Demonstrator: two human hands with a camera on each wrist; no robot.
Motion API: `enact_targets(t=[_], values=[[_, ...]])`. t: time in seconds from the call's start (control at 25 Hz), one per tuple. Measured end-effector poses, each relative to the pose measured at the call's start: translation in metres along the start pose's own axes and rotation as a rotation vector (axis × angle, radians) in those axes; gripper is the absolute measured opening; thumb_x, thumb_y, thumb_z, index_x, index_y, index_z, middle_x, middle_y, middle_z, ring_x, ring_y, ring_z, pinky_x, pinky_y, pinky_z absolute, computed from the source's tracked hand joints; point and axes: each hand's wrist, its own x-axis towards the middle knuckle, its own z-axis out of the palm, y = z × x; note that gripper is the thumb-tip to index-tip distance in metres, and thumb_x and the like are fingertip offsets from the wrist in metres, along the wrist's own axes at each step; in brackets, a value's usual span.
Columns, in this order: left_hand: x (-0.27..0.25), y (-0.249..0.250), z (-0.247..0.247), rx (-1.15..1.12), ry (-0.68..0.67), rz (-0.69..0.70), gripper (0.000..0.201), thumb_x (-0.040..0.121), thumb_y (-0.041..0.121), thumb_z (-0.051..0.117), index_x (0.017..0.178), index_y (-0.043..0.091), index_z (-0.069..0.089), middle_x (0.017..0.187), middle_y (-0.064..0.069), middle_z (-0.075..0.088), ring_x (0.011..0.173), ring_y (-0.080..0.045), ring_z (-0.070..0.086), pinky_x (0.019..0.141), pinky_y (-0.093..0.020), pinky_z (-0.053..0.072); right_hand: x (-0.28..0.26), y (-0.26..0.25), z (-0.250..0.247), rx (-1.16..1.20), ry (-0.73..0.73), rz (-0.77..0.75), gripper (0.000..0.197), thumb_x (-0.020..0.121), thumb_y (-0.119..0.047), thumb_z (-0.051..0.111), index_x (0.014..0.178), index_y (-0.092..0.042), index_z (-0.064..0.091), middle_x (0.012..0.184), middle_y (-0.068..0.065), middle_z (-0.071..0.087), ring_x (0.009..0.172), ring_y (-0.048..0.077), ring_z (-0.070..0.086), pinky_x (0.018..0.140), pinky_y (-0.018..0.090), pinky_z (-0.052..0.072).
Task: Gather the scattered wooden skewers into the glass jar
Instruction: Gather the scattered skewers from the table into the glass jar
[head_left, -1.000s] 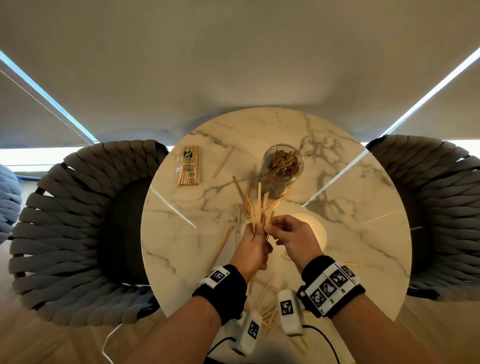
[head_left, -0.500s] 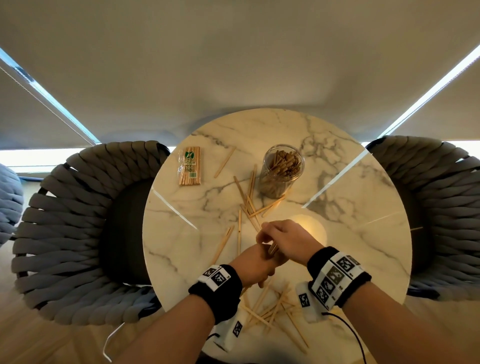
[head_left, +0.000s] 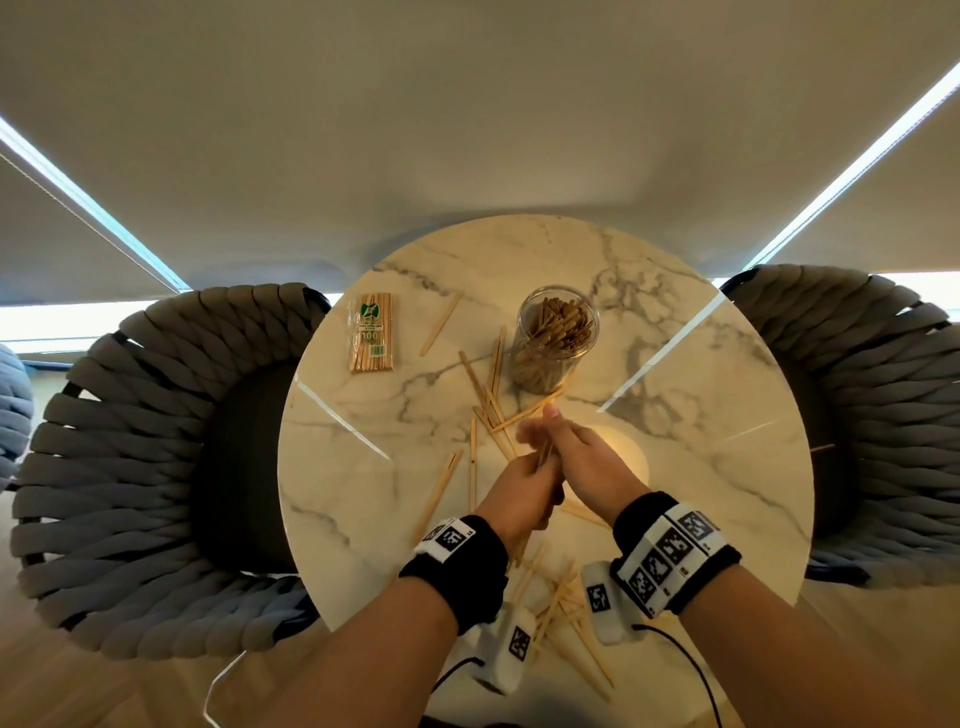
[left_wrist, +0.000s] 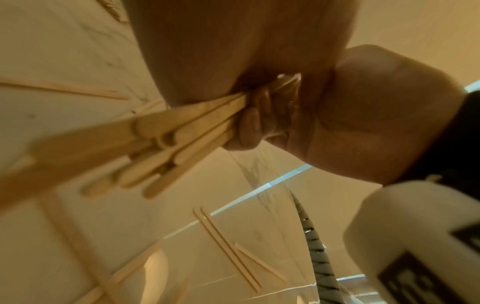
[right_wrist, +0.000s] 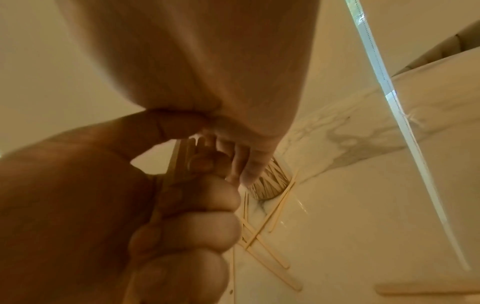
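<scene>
The glass jar (head_left: 558, 338), holding many skewers, stands upright on the far part of the round marble table (head_left: 701, 441); its base also shows in the right wrist view (right_wrist: 270, 185). My left hand (head_left: 524, 483) grips a bundle of skewers (left_wrist: 155, 139) in a fist just in front of the jar. My right hand (head_left: 571, 452) lies against it, its fingers (right_wrist: 246, 164) stretched out over the bundle's top toward the jar. Loose skewers (head_left: 493, 410) lie crossed between the hands and the jar; more skewers (head_left: 561, 603) lie near the front edge under my wrists.
A sealed packet of skewers (head_left: 371, 332) lies at the table's far left, with a single skewer (head_left: 441, 325) beside it. Two more skewers (head_left: 439, 493) lie left of my hands. Woven grey chairs stand at the left (head_left: 130, 467) and right (head_left: 883, 415).
The bundle that fanned up out of my left fist has been pushed down into it. My right hand went from pinching the sticks to stretched fingers, and both hands moved slightly toward the jar.
</scene>
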Motion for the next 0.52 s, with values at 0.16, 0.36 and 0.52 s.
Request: enact_targets(t=[0.16,0.36,0.52], values=[[0.004,0.026,-0.013,-0.717,0.256,0.033,0.070,0.085,0.087,0.031,0.057,0.023,0.037,0.050,0.004,0.026,0.043,-0.013,0.020,0.043,-0.025,0.020,0.005,0.034,0.001,0.102,0.227,0.166,0.059,0.103,-0.058,0.027,0.103,-0.017,0.070,0.089,0.000,0.078,0.090,0.020,0.068,0.083,0.034,0.050],[0.008,0.044,-0.011,-0.934,0.361,0.144,0.055,0.097,0.053,0.037,0.052,0.021,0.037,0.048,0.003,0.025,0.040,-0.013,0.019,0.043,-0.026,0.019,-0.017,0.031,0.016,0.403,-0.073,0.446,0.060,0.105,-0.051,0.030,0.095,-0.002,0.063,0.072,0.014,0.069,0.064,0.029,0.065,0.061,0.033,0.054],[0.008,0.036,0.000,-0.954,0.329,0.120,0.038,0.094,0.035,0.035,0.063,0.017,0.045,0.052,0.002,0.026,0.042,-0.013,0.020,0.045,-0.026,0.024,-0.021,0.012,0.022,0.268,-0.020,0.352,0.050,0.105,-0.046,0.036,0.081,-0.007,0.057,0.054,0.005,0.053,0.041,0.016,0.046,0.042,0.024,0.031]])
